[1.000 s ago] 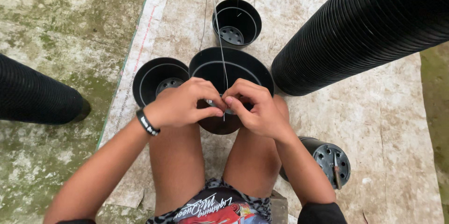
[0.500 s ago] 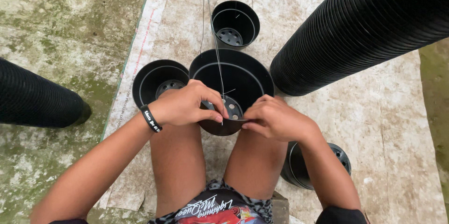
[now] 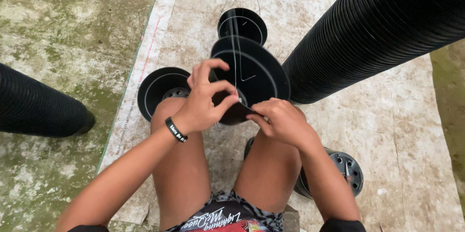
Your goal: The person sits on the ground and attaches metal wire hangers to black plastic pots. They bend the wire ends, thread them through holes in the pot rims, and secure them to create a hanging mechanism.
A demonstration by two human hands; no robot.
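Head view. The landmark is the round black plastic hanging pot (image 3: 254, 74), tilted with its mouth toward the camera and held above the person's knees.

Left hand (image 3: 203, 101): it grips the near rim of the hanging pot. The thumb lies along the outside of the rim and the fingers (image 3: 206, 67) curl over the rim edge, pressed onto the plastic.

Right hand (image 3: 283, 120): it sits at the lower right of the hanging pot's rim. Its fingers (image 3: 256, 114) are drawn together in a pinch at the rim edge. Whether they pinch the rim itself or a wire end there cannot be told.

Thin grey wire hanger strands (image 3: 236, 43) run from above the frame down into the hanging pot's mouth. At least one strand reaches the inside wall. How many strands are already hooked is too fine to see.

Judged state of work: the wire fitting on this pot appears partly done, with the rim point under the right hand still being handled.

Beyond the hanging pot, a smaller black pot with wires (image 3: 242, 24) stands on the pale woven ground sheet (image 3: 387, 130) and looks finished. Left of the hanging pot lies an open black pot (image 3: 157, 89) without visible wires. Right of it, a long stack of nested black pots (image 3: 382, 28) lies on its side. Below right, near the person's right knee, an upturned black pot with drainage holes (image 3: 346, 171) awaits.
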